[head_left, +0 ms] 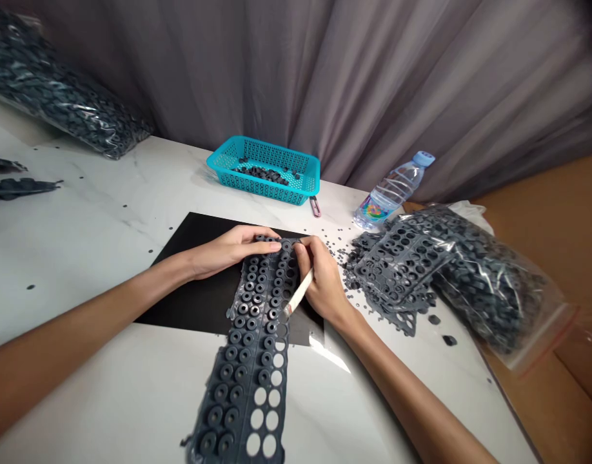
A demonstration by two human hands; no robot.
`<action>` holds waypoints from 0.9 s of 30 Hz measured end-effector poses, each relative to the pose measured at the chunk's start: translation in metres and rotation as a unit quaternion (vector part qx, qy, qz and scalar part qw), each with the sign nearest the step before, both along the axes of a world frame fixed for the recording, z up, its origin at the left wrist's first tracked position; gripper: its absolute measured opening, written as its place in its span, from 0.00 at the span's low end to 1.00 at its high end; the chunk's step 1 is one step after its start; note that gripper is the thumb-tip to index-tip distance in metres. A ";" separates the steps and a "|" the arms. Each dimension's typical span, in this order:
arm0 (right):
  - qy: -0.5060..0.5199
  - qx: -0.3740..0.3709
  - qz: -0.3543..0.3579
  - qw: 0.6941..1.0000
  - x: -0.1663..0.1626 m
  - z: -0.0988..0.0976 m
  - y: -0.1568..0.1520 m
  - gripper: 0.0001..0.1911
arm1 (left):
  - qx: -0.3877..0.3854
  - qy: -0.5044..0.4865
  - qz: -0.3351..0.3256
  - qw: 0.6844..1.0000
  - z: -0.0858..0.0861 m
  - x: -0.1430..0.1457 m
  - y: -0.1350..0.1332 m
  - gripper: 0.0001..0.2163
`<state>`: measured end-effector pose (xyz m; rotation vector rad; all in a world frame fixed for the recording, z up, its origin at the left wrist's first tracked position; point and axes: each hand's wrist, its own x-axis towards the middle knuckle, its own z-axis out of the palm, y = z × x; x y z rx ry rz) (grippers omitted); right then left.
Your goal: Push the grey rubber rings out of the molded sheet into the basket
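A long dark grey rubber sheet [255,322] of moulded ring-shaped parts reaches from the black mat [180,303] to the near table edge. Rings still fill its left columns, while many holes on its right side are vacant. My left hand [238,250] grips the sheet's far end, thumb on top and fingers beyond it. At the far right corner, my right hand [320,274] is closed, fingertips pinched against the sheet's edge. A flat white stick-like tool [300,293] sticks out of that hand towards me over the sheet; its other end is hidden in the fingers.
A turquoise basket [218,174] holding small dark parts stands behind the mat, beside a small pink-edged tool [315,206]. To the right are a water bottle [393,190], punched-out sheets [397,258] and a filled plastic bag [494,290]. Another full bag [68,90] lies back left.
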<state>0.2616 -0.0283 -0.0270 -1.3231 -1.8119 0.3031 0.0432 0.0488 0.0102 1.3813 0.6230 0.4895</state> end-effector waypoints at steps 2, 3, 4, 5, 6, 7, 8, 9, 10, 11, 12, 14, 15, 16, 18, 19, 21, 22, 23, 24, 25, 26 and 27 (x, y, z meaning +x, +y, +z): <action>0.005 0.012 -0.006 1.000 -0.001 0.001 -0.001 0.06 | -0.003 -0.003 0.001 1.000 0.001 0.000 -0.001 0.11; 0.007 0.029 -0.013 0.999 -0.001 0.001 -0.002 0.05 | -0.003 -0.006 0.002 1.000 0.001 0.000 -0.002 0.11; 0.006 0.051 -0.022 0.998 -0.002 0.001 -0.004 0.06 | -0.004 -0.008 0.005 1.000 0.001 0.000 -0.002 0.11; -0.002 0.073 -0.027 0.997 -0.003 0.001 -0.005 0.10 | -0.004 -0.009 0.008 1.000 0.001 0.000 -0.003 0.11; -0.016 0.093 -0.027 0.995 -0.004 0.001 -0.006 0.14 | -0.001 -0.009 0.010 1.000 0.000 0.001 -0.003 0.11; -0.037 0.108 -0.022 0.993 -0.004 0.001 -0.007 0.17 | 0.002 -0.009 0.013 1.000 0.000 0.002 -0.004 0.11; -0.058 0.115 -0.012 0.992 -0.005 0.000 -0.007 0.18 | 0.006 -0.010 0.016 1.000 0.000 0.003 -0.005 0.11; -0.075 0.117 -0.001 0.990 -0.005 0.000 -0.007 0.18 | 0.009 -0.010 0.017 1.000 0.000 0.003 -0.006 0.11; -0.084 0.115 0.006 0.990 -0.005 -0.001 -0.007 0.18 | 0.009 -0.010 0.018 1.000 0.000 0.004 -0.006 0.11; -0.084 0.112 0.009 0.990 -0.004 -0.001 -0.006 0.18 | 0.006 -0.010 0.017 1.000 0.001 0.004 -0.007 0.12; -0.078 0.107 0.010 0.991 -0.004 -0.001 -0.005 0.18 | 0.001 -0.010 0.015 1.000 0.001 0.003 -0.007 0.12; -0.062 0.095 0.014 0.993 -0.003 -0.001 -0.005 0.17 | -0.005 -0.009 0.006 1.000 0.000 0.001 -0.006 0.13; -0.056 0.090 0.019 0.994 -0.003 -0.001 -0.005 0.16 | 0.001 -0.006 0.003 1.000 -0.001 0.000 -0.005 0.14; -0.051 0.085 0.024 0.995 -0.003 -0.001 -0.005 0.16 | 0.014 -0.001 0.002 1.000 -0.003 -0.001 -0.004 0.16; -0.038 0.076 0.031 0.996 -0.003 0.001 -0.006 0.14 | 0.058 0.014 0.009 0.998 -0.008 -0.002 -0.002 0.19; -0.032 0.072 0.033 0.996 -0.003 0.001 -0.006 0.13 | 0.086 0.022 0.017 0.996 -0.010 -0.002 -0.001 0.19; -0.020 0.067 0.036 0.997 -0.003 0.002 -0.007 0.11 | 0.138 0.033 0.029 0.989 -0.013 0.000 0.000 0.19; -0.017 0.067 0.038 0.997 -0.003 0.002 -0.007 0.10 | 0.162 0.038 0.033 0.986 -0.013 0.000 0.000 0.19; -0.016 0.067 0.038 0.997 -0.003 0.003 -0.007 0.10 | 0.182 0.044 0.034 0.982 -0.013 0.001 -0.001 0.18; -0.018 0.068 0.038 0.997 -0.003 0.003 -0.007 0.09 | 0.199 0.051 0.034 0.978 -0.012 0.002 -0.001 0.17; -0.022 0.068 0.037 0.997 -0.003 0.003 -0.007 0.08 | 0.212 0.058 0.034 0.975 -0.011 0.003 -0.002 0.17; -0.026 0.066 0.036 0.997 -0.003 0.003 -0.007 0.07 | 0.224 0.065 0.033 0.972 -0.010 0.003 -0.004 0.17; -0.031 0.064 0.033 0.997 -0.004 0.003 -0.007 0.07 | 0.233 0.072 0.032 0.969 -0.009 0.004 -0.005 0.16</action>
